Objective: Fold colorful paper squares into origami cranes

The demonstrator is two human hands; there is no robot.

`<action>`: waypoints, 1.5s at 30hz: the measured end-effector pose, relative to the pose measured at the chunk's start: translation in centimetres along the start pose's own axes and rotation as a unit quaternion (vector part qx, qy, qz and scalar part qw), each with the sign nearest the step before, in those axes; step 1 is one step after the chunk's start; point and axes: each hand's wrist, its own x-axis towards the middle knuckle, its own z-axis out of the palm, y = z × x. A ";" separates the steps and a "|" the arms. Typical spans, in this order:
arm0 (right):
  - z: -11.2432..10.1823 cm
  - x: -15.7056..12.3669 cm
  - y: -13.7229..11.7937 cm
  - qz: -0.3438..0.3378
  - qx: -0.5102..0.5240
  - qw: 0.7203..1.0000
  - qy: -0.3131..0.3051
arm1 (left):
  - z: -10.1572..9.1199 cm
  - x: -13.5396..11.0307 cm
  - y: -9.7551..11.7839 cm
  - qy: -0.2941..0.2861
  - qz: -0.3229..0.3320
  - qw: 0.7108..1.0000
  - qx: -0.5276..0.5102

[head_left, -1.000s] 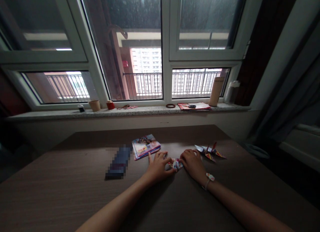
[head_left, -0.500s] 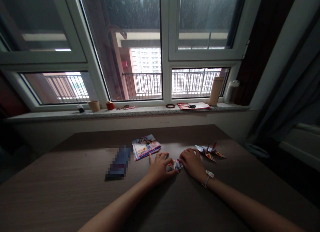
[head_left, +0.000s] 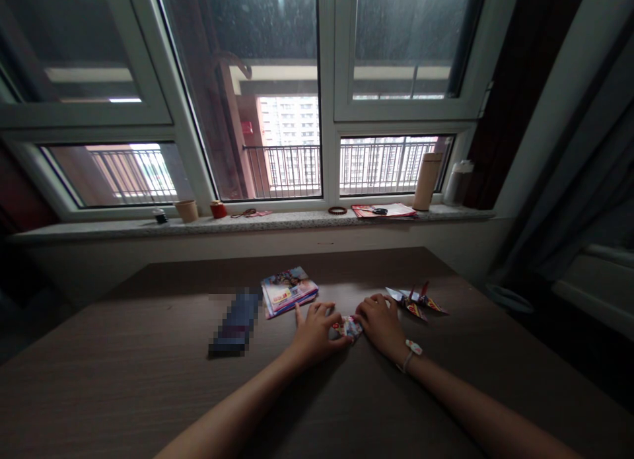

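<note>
A white-framed window (head_left: 327,82) is seen at 12 o'clock, beyond a brown table (head_left: 148,353). A speckled stone sill (head_left: 297,220) is set along the window's foot. The left hand (head_left: 317,332) and the right hand (head_left: 384,323) are placed close together on the table. The left fingers are bent and parted; the right fingers are curled. At 11 o'clock from the left hand, a stack of printed sheets (head_left: 290,292) is laid just beside the fingers; at 9 o'clock, well apart, a dark blue object (head_left: 235,323) is shown, its detail obscured by pixelation. On the sill, at 1 o'clock from the right hand, a tan flask (head_left: 428,183) is stood. At 2 o'clock from the same hand, pointed folded-paper figures (head_left: 415,308) are grouped. Between the hands, at 3 o'clock from the left and 9 o'clock from the right, a small printed paper (head_left: 350,326) is laid on the table, touched at its sides by the fingertips; whether it is gripped cannot be told. A pale bracelet (head_left: 413,347) is worn at the right wrist.
</note>
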 end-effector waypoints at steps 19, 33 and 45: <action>0.3 0.5 0.0 0.002 0.024 1.000 0.002 | 0.6 0.4 -0.8 0.026 0.004 1.000 0.013; 0.4 0.4 0.0 0.000 0.022 1.000 0.001 | 0.2 0.3 -0.6 0.016 -0.010 1.000 0.012; -0.2 0.2 -0.1 -0.002 0.053 0.998 0.041 | -0.8 0.5 -1.0 0.068 -0.010 0.995 0.079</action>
